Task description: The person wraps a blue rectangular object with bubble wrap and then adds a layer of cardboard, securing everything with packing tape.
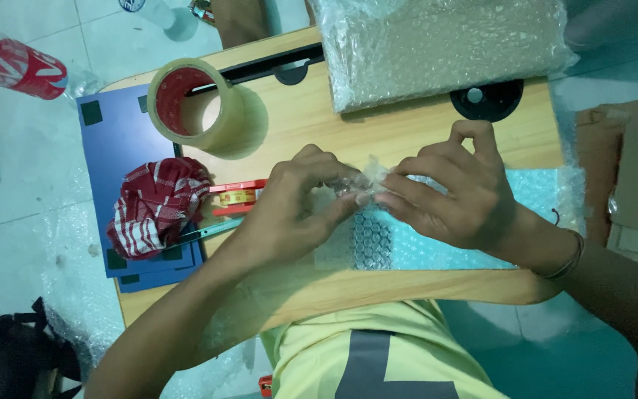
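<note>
both hands, left hand (pixel 297 199) and right hand (pixel 448 196), pinch a small bubble wrap (pixel 367 181) bundle together above the worktop (pixel 407 133), tape roll (pixel 193 103) at 10 o'clock.

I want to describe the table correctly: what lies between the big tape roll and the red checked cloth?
In the head view, only the blue board shows between the tape roll and the cloth.

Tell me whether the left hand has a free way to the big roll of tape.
Probably yes. The left hand is pinching bubble wrap together with the right hand, so it is busy, but only bare wooden table lies between it and the tape roll up and to its left.
</note>
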